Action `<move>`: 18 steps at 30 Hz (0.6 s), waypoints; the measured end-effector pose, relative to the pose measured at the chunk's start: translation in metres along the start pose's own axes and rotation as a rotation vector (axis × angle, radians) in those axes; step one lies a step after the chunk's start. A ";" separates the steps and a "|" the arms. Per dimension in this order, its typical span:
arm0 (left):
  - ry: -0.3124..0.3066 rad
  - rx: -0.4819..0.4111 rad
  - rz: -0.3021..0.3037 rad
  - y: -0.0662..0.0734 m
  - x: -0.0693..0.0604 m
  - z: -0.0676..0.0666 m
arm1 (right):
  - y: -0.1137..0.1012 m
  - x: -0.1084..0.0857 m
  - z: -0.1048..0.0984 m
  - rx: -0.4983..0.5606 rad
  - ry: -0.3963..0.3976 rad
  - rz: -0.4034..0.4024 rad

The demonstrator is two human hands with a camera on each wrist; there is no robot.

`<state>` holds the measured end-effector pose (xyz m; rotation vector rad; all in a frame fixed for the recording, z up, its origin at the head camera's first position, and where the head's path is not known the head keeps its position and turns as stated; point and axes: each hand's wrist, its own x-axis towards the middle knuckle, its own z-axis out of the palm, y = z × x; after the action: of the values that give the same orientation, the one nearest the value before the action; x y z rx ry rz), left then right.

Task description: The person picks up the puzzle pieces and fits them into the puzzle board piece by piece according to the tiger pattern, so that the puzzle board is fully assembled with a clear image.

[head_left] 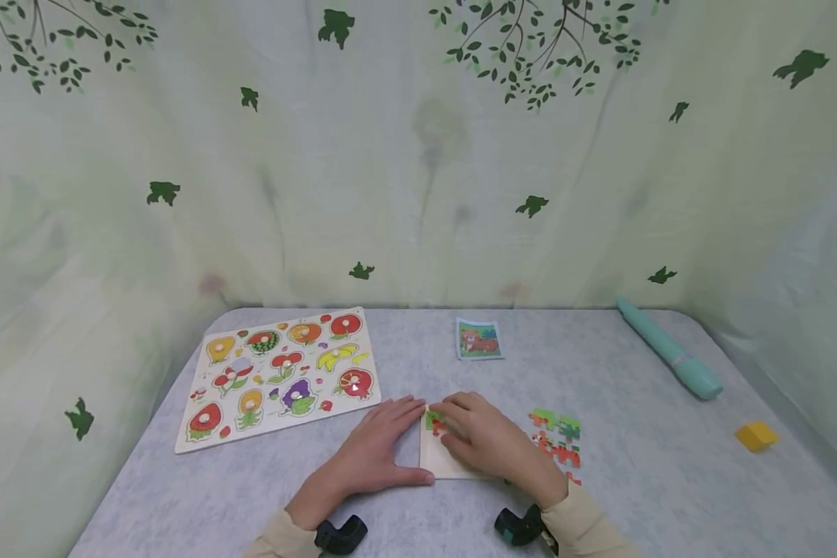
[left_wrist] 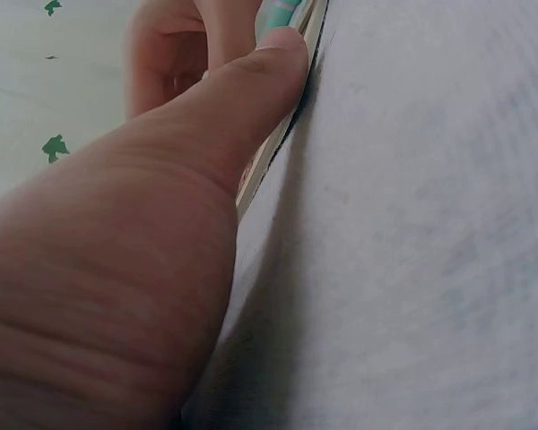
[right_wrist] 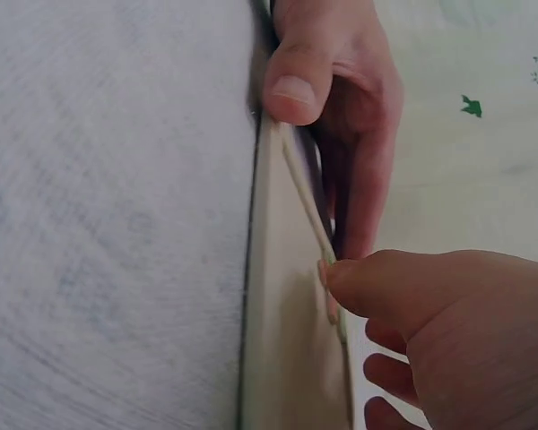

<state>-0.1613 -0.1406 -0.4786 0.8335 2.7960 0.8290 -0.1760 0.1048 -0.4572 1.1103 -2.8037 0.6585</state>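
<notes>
A pale square puzzle board (head_left: 448, 466) lies between the hands, with green and red puzzle pieces (head_left: 435, 423) in its upper left corner. My left hand (head_left: 370, 451) rests along the board's left side, thumb and fingers spread; in the left wrist view its thumb (left_wrist: 251, 85) touches the board's edge. Over the board, my right hand (head_left: 495, 440) touches around the corner pieces with bent, relaxed fingers; its thumb (right_wrist: 368, 282) meets a piece in the right wrist view. More loose pieces (head_left: 565, 453) lie right of the board, partly hidden by the right forearm.
A large fruit puzzle board (head_left: 279, 376) lies at the back left. A small picture card (head_left: 480, 340) is behind the hands. At the right are a teal cylindrical case (head_left: 669, 353) and a yellow block (head_left: 756, 436). A leaf-patterned curtain hangs behind the table.
</notes>
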 end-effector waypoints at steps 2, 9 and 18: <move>0.000 0.001 0.000 0.000 -0.001 0.001 | -0.002 -0.001 -0.003 0.002 -0.011 0.006; 0.013 0.025 0.013 0.000 -0.001 0.000 | -0.007 -0.003 -0.014 -0.025 -0.007 -0.017; -0.008 0.020 -0.003 -0.001 0.000 0.001 | -0.007 -0.009 -0.032 -0.012 -0.016 0.000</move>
<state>-0.1612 -0.1409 -0.4799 0.8338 2.8023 0.7967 -0.1677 0.1187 -0.4276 1.1188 -2.8173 0.6346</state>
